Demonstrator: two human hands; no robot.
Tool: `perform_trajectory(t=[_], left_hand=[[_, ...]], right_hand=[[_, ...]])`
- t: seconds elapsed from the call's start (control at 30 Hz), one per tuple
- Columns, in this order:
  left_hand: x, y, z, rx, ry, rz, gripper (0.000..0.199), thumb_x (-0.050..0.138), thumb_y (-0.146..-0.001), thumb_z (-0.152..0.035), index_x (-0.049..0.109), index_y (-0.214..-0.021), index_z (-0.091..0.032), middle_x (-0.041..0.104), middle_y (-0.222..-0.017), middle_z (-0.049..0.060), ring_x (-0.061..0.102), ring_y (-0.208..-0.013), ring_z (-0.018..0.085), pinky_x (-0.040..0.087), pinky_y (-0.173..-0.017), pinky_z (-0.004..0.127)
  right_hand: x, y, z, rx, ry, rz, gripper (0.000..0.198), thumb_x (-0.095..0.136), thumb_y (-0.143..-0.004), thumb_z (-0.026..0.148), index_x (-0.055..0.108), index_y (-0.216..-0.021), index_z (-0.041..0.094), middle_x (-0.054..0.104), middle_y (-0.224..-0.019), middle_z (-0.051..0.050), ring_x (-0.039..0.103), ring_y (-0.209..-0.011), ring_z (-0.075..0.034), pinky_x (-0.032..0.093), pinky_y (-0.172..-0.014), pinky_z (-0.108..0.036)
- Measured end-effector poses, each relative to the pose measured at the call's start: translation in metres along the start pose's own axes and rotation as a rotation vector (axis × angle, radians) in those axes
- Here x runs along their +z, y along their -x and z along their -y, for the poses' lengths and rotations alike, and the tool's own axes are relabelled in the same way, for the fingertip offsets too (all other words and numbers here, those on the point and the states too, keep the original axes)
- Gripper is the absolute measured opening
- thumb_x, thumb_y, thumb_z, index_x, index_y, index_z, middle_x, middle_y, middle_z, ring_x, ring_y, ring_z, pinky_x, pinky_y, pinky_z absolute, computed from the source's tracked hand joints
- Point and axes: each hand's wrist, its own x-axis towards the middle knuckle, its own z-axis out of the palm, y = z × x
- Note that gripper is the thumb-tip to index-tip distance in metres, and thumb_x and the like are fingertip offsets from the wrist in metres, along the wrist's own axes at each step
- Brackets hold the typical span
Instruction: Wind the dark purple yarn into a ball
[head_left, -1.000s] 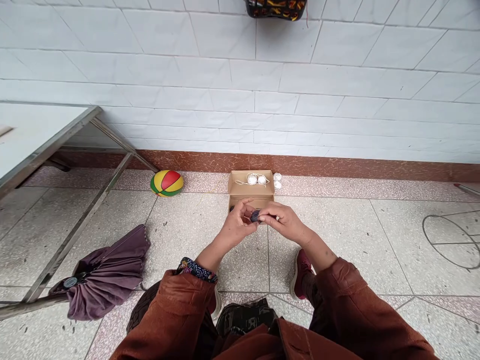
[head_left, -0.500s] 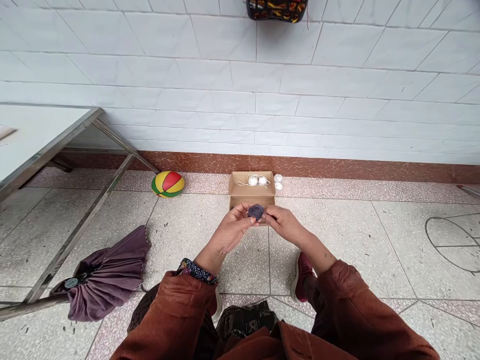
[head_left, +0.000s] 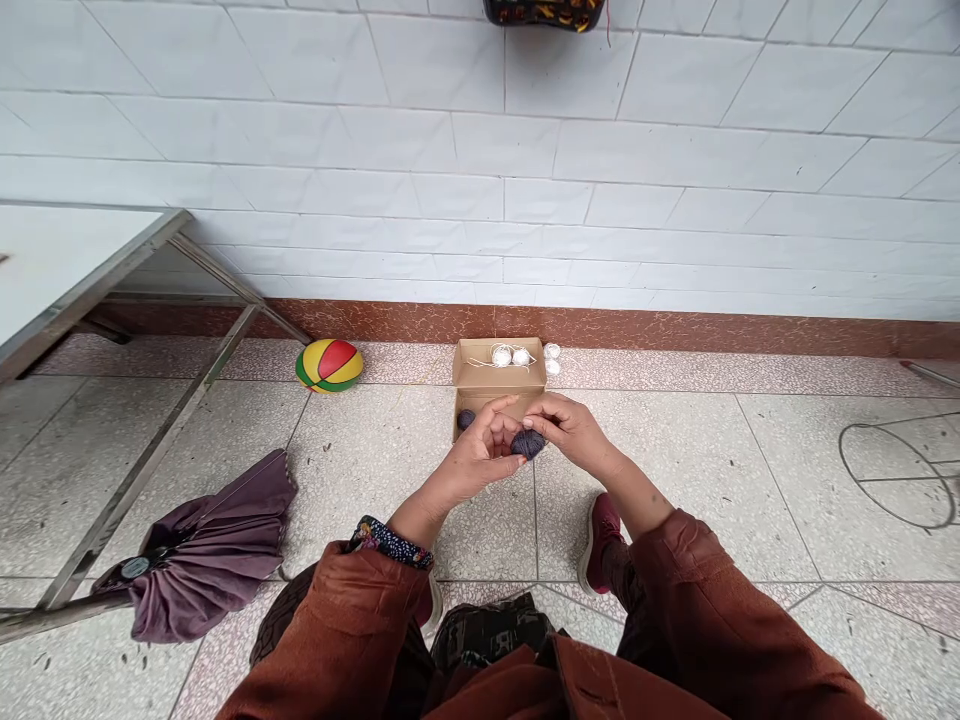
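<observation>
Between my hands is a small dark grey ball of yarn (head_left: 529, 445), held over the front of an open cardboard box (head_left: 499, 376). My left hand (head_left: 480, 450) cups it from the left, its thumb under the ball and its fingers curled behind. From the right, my right hand (head_left: 571, 432) grips the ball's top with thumb and fingertips. A second dark ball of yarn (head_left: 466, 419) lies at the left of the box's near half. Two white balls of yarn (head_left: 511, 356) with loose strands sit in the far half. My hands hide part of the near half.
More white balls (head_left: 553, 358) lie on the floor right of the box. A colourful ball (head_left: 329, 366) is at the left, near a metal-framed table (head_left: 150, 270). A purple umbrella (head_left: 210, 560) lies below it. A wire frame (head_left: 896, 478) lies far right; a tiled wall rises behind.
The grey ball of yarn has turned and moved slightly right and down in my hands. My left fingers have loosened and spread more. The dark ball in the box has come into view.
</observation>
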Motion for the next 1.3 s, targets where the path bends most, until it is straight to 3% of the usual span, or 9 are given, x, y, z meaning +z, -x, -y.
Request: perform_trajectory(t=[0.13,0.3,0.4,0.5,0.67,0.8,0.93,1.13,1.3], left_hand=[[-0.002,-0.001,-0.001,-0.026,0.118,-0.020,0.051,0.079,-0.073,-0.020,0.062,-0.121,-0.023,0.064,-0.101,0.004,0.059,-0.085,0.014,0.047,-0.075,0.026],[-0.010,-0.007,0.004,-0.056,0.217,-0.202,0.041,0.082,-0.068,-0.023,0.066,-0.106,-0.020,0.068,-0.099,0.003,0.061,-0.082,0.014,0.049,-0.079,0.030],[-0.015,-0.012,0.008,-0.065,0.128,-0.324,0.043,0.082,-0.066,-0.025,0.065,-0.105,-0.019,0.069,-0.097,0.003,0.062,-0.083,0.014,0.048,-0.081,0.031],[-0.017,-0.014,0.012,-0.055,-0.072,-0.358,0.041,0.079,-0.066,-0.025,0.064,-0.104,-0.018,0.069,-0.094,0.003,0.063,-0.084,0.016,0.048,-0.081,0.031],[-0.006,-0.011,0.016,0.001,-0.350,-0.218,0.043,0.077,-0.066,-0.019,0.063,-0.107,-0.018,0.064,-0.092,0.003,0.060,-0.078,0.015,0.048,-0.075,0.031],[0.002,-0.004,0.009,0.028,-0.191,-0.002,0.071,0.076,-0.071,-0.015,0.047,-0.135,-0.025,0.064,-0.098,0.003,0.062,-0.086,0.015,0.048,-0.081,0.031],[0.000,-0.001,0.002,0.011,0.014,0.109,0.066,0.078,-0.074,-0.017,0.053,-0.135,-0.026,0.066,-0.105,0.005,0.062,-0.091,0.015,0.047,-0.080,0.027],[-0.010,-0.004,0.005,0.007,0.242,-0.142,0.043,0.083,-0.068,-0.019,0.070,-0.109,-0.022,0.070,-0.106,0.004,0.063,-0.094,0.016,0.049,-0.085,0.030],[-0.014,-0.007,0.005,-0.037,0.164,-0.304,0.042,0.082,-0.066,-0.021,0.069,-0.106,-0.019,0.071,-0.101,0.003,0.063,-0.091,0.016,0.049,-0.085,0.031]], right_hand=[[0.007,0.002,-0.011,0.100,0.015,0.071,0.019,0.054,-0.096,0.022,0.064,-0.081,0.019,0.064,-0.077,0.000,0.059,-0.073,-0.014,0.046,-0.070,-0.026],[0.013,0.007,-0.011,0.060,0.090,0.209,0.017,0.053,-0.098,0.023,0.065,-0.086,0.019,0.066,-0.082,-0.001,0.060,-0.076,-0.014,0.046,-0.071,-0.026],[0.012,0.008,-0.001,-0.027,0.086,0.287,0.017,0.053,-0.100,0.026,0.064,-0.088,0.020,0.066,-0.084,-0.001,0.061,-0.078,-0.014,0.046,-0.073,-0.026],[0.007,0.009,0.009,-0.096,0.046,0.309,0.018,0.053,-0.100,0.028,0.064,-0.089,0.020,0.066,-0.083,-0.001,0.061,-0.076,-0.014,0.046,-0.072,-0.026],[-0.004,0.006,0.013,-0.123,-0.054,0.098,0.015,0.058,-0.097,0.032,0.066,-0.090,0.021,0.066,-0.082,-0.002,0.061,-0.075,-0.015,0.047,-0.072,-0.027],[-0.009,0.003,0.006,-0.027,-0.051,-0.046,0.017,0.057,-0.096,0.033,0.066,-0.088,0.022,0.067,-0.082,-0.002,0.061,-0.078,-0.016,0.047,-0.074,-0.029],[-0.002,0.003,-0.004,0.091,-0.030,-0.015,0.020,0.053,-0.097,0.033,0.064,-0.086,0.020,0.065,-0.079,0.000,0.059,-0.074,-0.015,0.045,-0.070,-0.026],[0.013,0.005,-0.010,0.091,0.059,0.158,0.021,0.051,-0.099,0.026,0.061,-0.082,0.020,0.063,-0.074,0.001,0.060,-0.071,-0.014,0.042,-0.066,-0.024],[0.009,0.007,0.006,-0.060,0.089,0.266,0.020,0.051,-0.100,0.027,0.063,-0.086,0.020,0.063,-0.077,0.000,0.060,-0.072,-0.014,0.044,-0.069,-0.025]])
